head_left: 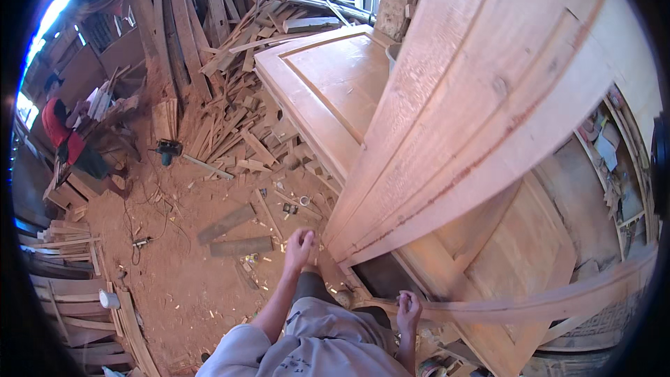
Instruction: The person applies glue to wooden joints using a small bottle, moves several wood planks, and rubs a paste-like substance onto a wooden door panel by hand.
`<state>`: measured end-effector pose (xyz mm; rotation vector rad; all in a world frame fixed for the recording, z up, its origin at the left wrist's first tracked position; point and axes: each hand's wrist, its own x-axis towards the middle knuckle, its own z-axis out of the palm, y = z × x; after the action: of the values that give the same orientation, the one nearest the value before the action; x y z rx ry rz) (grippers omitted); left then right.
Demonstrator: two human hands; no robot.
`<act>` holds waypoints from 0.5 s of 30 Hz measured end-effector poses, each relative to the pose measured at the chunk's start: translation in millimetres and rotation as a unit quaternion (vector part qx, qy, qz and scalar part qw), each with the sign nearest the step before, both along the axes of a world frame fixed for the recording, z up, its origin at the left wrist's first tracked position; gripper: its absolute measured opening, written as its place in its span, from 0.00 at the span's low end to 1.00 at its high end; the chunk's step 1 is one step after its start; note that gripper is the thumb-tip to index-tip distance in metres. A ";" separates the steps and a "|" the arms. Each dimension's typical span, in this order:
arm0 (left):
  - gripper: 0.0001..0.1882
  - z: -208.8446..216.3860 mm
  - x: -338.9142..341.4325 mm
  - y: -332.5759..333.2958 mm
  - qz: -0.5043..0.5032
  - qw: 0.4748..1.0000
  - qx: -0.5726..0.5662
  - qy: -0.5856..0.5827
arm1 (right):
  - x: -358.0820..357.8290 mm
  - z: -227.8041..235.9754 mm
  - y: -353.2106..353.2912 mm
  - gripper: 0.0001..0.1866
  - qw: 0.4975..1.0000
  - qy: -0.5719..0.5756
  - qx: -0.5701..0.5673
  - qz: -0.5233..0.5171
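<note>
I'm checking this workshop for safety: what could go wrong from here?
The large grooved wooden panel appears to rise at a slant, and neither the left hand nor the right hand clearly has a grip on it; it might tip or slide. Loose planks lie on the floor ahead, a possible trip. The jumbled offcut pile could shift if bumped.

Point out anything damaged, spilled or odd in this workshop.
A dark reddish streak runs lengthwise along the large wooden panel, standing out against its paler face; whether it's damage, I cannot tell. Left of it, scrap wood lies heaped untidily.
</note>
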<state>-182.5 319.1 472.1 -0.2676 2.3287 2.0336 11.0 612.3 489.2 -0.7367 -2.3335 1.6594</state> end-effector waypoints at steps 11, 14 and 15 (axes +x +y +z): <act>0.20 29.6 -302.1 80.4 -0.218 0.954 -0.082 0.188 | 23.6 -90.2 -61.0 0.12 0.937 -0.198 -0.074 -0.277; 0.25 21.8 -335.0 130.6 -0.321 0.911 -0.134 0.222 | 104.5 -200.2 -83.1 0.15 0.823 -0.020 -0.478 -0.307; 0.27 12.2 -343.3 129.9 -0.349 0.896 -0.158 0.226 | 94.2 -211.2 -102.5 0.17 0.777 -0.092 -0.543 -0.306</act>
<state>-525.9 449.0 484.4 0.9960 2.4476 1.4547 105.2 509.9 278.0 -1.6437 -0.7360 2.4859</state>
